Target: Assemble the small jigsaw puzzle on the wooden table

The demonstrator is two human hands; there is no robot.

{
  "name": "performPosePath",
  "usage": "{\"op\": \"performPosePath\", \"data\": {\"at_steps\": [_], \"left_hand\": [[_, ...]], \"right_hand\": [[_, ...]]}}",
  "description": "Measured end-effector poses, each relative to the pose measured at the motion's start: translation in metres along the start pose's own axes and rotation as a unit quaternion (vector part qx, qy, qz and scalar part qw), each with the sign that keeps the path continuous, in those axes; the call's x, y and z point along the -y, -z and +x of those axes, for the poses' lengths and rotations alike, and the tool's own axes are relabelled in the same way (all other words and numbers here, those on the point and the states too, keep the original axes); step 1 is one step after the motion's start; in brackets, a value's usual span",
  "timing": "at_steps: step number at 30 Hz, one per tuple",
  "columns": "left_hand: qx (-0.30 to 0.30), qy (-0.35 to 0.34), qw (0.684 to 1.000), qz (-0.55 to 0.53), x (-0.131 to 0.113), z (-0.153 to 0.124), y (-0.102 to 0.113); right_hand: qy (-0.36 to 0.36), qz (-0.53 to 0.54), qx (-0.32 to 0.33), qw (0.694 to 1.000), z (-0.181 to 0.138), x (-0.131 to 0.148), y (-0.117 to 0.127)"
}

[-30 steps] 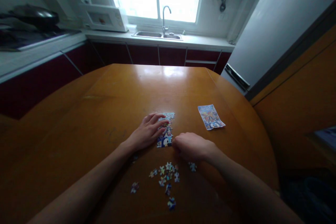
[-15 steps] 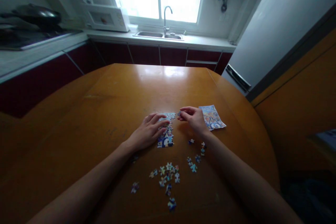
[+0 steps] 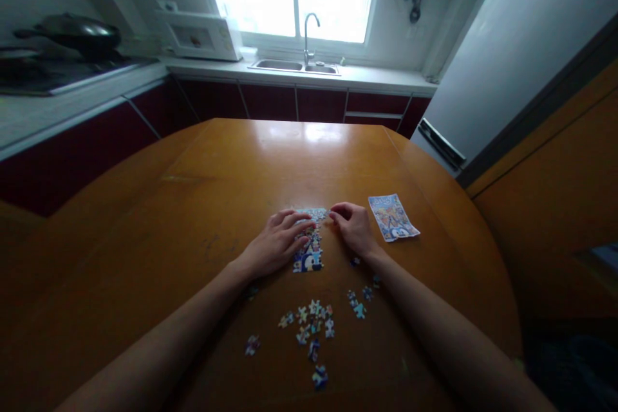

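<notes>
A partly joined jigsaw puzzle [image 3: 309, 262] lies on the wooden table, its left side covered by my left hand [image 3: 280, 241]. That hand rests flat with its fingers spread over the joined pieces. At the puzzle's upper right edge, my right hand [image 3: 355, 226] pinches a small puzzle piece [image 3: 330, 212] between thumb and fingertips; the fingers hide most of it. Whether this piece touches the joined part I cannot tell. To the right of my right hand lies a printed picture sheet [image 3: 393, 217] with a creased lower edge.
Loose puzzle pieces [image 3: 315, 322] are heaped nearer to me, with several others [image 3: 360, 310] beside my right forearm and a lone one [image 3: 252, 345] at the left. Beyond the wooden table [image 3: 290, 161] are a sink [image 3: 280, 65], a microwave [image 3: 200, 35] and a fridge [image 3: 483, 45].
My right hand has turned slightly and come closer to the puzzle's upper right edge with the piece. My left hand stays on the puzzle. The whole view has shifted a little.
</notes>
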State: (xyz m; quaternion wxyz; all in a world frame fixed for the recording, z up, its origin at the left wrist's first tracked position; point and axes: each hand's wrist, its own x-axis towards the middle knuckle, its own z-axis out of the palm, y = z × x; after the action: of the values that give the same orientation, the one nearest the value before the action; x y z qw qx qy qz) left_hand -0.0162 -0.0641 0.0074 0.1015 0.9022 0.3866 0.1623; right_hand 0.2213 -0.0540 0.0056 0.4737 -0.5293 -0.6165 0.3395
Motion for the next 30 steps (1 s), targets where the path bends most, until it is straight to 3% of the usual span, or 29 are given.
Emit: {"op": "performPosePath", "data": {"at_steps": [5, 11, 26, 30], "left_hand": [[0.011, -0.001, 1.0, -0.003, -0.0012, 0.0003, 0.0019], [0.017, 0.001, 1.0, 0.001, -0.0018, -0.0001, 0.0018], [0.023, 0.001, 1.0, 0.011, -0.0005, -0.0006, 0.0], [0.021, 0.004, 1.0, 0.006, -0.0007, -0.0005, -0.0001]], "right_hand": [[0.03, -0.104, 0.029, 0.994, -0.0017, 0.0004, -0.0032], [0.063, -0.156, 0.049, 0.984, -0.002, -0.0004, -0.0061], [0.053, -0.195, 0.068, 0.977, -0.0032, 0.001, -0.0069], [0.058, -0.162, 0.062, 0.983, -0.0029, -0.001, -0.0066]]}}
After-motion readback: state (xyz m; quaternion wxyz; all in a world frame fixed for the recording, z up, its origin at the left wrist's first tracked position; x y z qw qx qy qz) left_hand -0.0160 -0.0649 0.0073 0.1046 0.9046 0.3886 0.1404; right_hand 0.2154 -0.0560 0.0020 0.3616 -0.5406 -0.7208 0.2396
